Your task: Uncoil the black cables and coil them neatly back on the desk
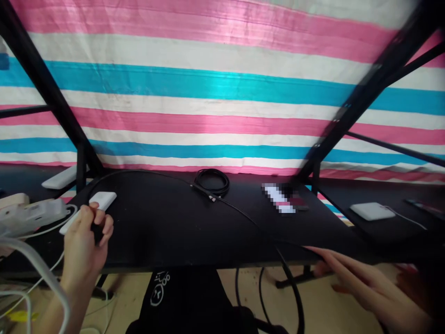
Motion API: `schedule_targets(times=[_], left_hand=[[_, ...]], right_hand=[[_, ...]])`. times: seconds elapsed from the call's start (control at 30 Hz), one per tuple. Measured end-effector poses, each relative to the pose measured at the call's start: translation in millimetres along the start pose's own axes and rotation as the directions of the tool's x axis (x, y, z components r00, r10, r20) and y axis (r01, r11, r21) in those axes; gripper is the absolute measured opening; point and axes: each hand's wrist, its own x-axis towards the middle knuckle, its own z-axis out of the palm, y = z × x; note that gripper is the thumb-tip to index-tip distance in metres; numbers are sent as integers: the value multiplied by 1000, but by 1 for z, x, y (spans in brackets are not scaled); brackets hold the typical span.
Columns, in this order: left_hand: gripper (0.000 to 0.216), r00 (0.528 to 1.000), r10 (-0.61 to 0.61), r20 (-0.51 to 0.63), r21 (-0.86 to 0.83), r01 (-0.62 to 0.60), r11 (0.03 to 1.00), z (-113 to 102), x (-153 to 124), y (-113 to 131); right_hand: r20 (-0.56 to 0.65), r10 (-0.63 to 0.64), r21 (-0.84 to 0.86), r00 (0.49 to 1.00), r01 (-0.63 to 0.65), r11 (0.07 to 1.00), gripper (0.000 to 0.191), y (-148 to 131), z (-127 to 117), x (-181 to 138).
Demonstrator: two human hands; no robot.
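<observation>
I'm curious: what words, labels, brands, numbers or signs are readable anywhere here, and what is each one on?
No text can be read.
White rounded print on the black cloth over the person's lap: too small and unclear to read.
Pale rectangular item on the flat black table: pixelated, unreadable.
Long thin black cable across the table: no lettering visible.
Pink, blue and white striped sheet: no lettering visible.

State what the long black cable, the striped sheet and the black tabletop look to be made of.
Long black cable: probably a rubber or plastic jacket, smooth; it bends in even curves.
Striped sheet: likely plastic tarpaulin, slightly glossy; it wrinkles and catches light.
Black tabletop: smooth, dull finish, no grain showing; coated board or painted metal, can't tell.
</observation>
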Motion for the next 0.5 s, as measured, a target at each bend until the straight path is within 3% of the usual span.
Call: schedule_targets(times=[0.07, 0.2, 0.3, 0.4, 0.5], left_hand=[[12, 997, 46, 62, 39, -48, 998, 12, -9, 3], [14, 979, 70, 192, 66, -84, 994, 33, -33, 5], [16, 973, 75, 219, 71, -92, 993, 43, -47, 5], [14, 966, 127, 227, 67, -146, 987, 46, -50, 8], [15, 953, 187, 239, 116, -220, 969, 38, -42, 6]], right_hand=[[164, -24, -67, 986, 36, 997, 46, -18, 6, 9], [311, -97, -108, 945, 137, 985, 38, -37, 31, 16], [399, -154, -89, 904, 205, 975, 27, -40, 51, 16], [414, -235, -37, 879, 274, 961, 22, -48, 57, 20], [318, -271, 12, 909, 282, 959, 21, -63, 49, 31]])
